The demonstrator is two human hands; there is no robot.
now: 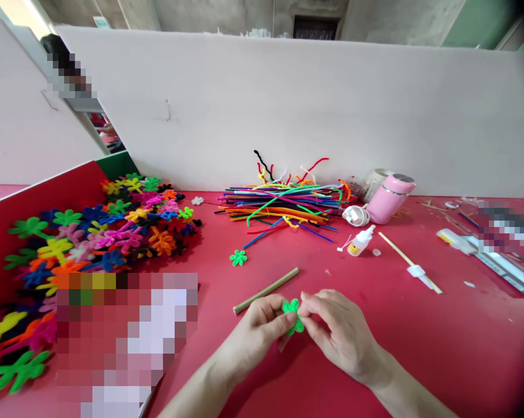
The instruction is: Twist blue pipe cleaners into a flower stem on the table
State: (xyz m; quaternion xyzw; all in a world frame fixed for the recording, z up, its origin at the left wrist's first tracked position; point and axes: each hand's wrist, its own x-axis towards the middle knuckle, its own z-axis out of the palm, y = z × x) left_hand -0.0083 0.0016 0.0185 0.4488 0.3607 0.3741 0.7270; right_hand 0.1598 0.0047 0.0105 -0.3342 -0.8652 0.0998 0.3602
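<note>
Work surface: red tabletop (418, 342), backed by a white partition (288, 110).
Green flower (293, 317): fuzzy, multi-petalled; held above the tabletop, between the two hands.
Left hand (262, 322): thumb and index finger pinch the green flower from its left side; remaining fingers curled behind.
Right hand (342, 331): thumb and fingertips drawn together at the flower's right edge; whether they grip a petal cannot be told.
Olive rod (266, 291): lies diagonally on the tabletop, just beyond the left hand.
Second green flower (238, 258): flat on the tabletop, beyond the rod.
Pipe-cleaner bundle (283, 204): many colours, laid crosswise near the partition; several ends stick up.
Dropper bottle (361, 241): white with a yellow label, tilted, near the right end of the bundle.
White cable (356, 216): coiled, beside a pink cylinder (391, 198) that leans to the right.
Thin stick (394, 248): right of the dropper bottle, with a white wrap (416, 270) around its lower part.
Flower pile (114, 232): mixed colours, heaped at left against a red panel (39, 200).
Lower-left area: pixelated; contents unreadable.
</note>
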